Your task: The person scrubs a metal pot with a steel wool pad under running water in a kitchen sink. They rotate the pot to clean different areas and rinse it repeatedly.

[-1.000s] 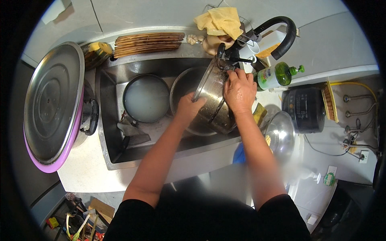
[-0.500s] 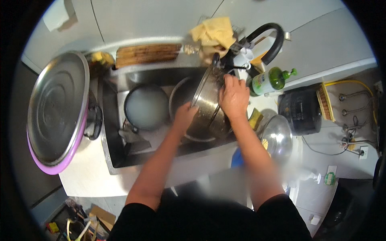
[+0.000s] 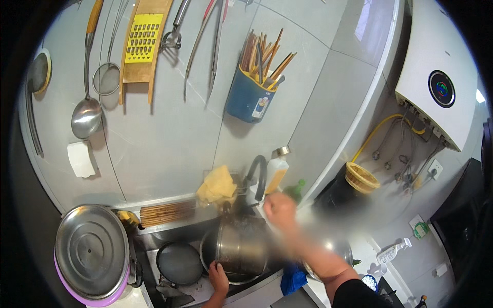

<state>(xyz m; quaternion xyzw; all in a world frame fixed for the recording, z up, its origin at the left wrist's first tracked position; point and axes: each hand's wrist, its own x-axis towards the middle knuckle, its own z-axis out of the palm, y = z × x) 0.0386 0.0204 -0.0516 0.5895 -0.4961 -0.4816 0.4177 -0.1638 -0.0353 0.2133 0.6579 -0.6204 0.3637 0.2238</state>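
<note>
Head view: left hand has its fingers on the rim of the pot, lower centre; right hand, well apart, is curled near the tap, and whether it grips anything, can't tell. Tight room leftward: a bowl sits partly behind the pot in the sink, dark pan just beside. Upward, grey wall stretches wide. That pot's tipped sideways, mouth leftward, its brownish steel shiny but blurred.

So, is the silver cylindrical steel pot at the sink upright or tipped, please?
Tipped: the pot is turned sideways, its rim facing left.
</note>
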